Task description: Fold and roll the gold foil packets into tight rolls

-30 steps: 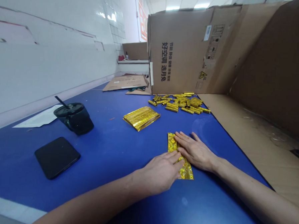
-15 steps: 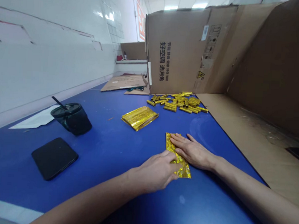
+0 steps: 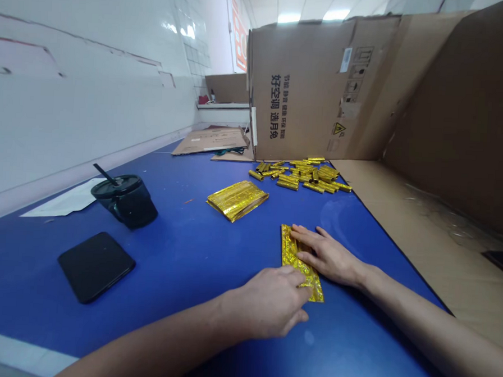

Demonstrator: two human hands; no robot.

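A gold foil sheet (image 3: pixel 289 250) lies flat on the blue counter (image 3: pixel 180 252), slightly right of the middle of the view, its long side slanting from eleven o'clock towards five o'clock. The right hand (image 3: pixel 330 259) comes in from four o'clock and lies palm down over the upper part of the sheet, its fingers stretched out and a little apart rather than clamped. The left hand (image 3: pixel 271 303) reaches in from eight o'clock, its bent fingers resting on the lower part, while its thumb stands apart from them, out over the counter; what the fingertips do against the foil is too small to tell. Taking the sheet as the clock's centre, a neat stack of gold foil (image 3: pixel 237 200) sits near it at ten o'clock, well clear of both hands. At twelve o'clock, farther off, is a loose heap of small gold rolls (image 3: pixel 301 174), some lying across others. Out at nine o'clock lies a flat black pad (image 3: pixel 96 267); just beyond it, between nine and ten, is a dark lidded cup (image 3: pixel 126 201) with a black straw (image 3: pixel 105 174) pointing to eleven o'clock, and behind the cup a white paper (image 3: pixel 65 200). A large cardboard box (image 3: pixel 311 96) stands behind the rolls at twelve o'clock. Flat cardboard pieces (image 3: pixel 212 140) lie between ten and eleven, near the white wall (image 3: pixel 91 101).
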